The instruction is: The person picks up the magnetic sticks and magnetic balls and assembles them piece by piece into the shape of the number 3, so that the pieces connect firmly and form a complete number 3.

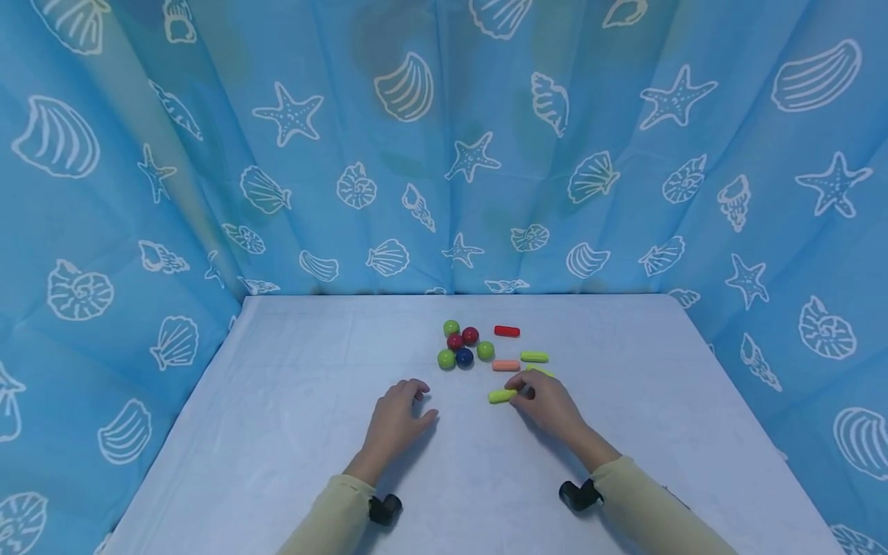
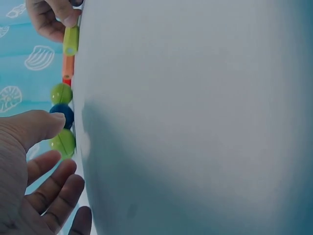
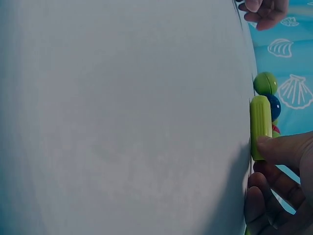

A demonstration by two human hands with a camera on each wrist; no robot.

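My right hand pinches the end of a short yellow-green ribbed stick between thumb and fingers, low over the white table. In the right wrist view the thumb presses the side of that stick. A second yellow-green stick is partly hidden behind this hand, and a third one lies just beyond. An orange stick and a red stick lie farther back. My left hand holds nothing, its fingers loosely bent and spread from the thumb, nearest to the balls.
Beyond the hands sits a cluster of small balls: three green, two dark red and one dark blue. A white cloth covers the table. Blue shell-patterned curtains hang behind and at both sides.
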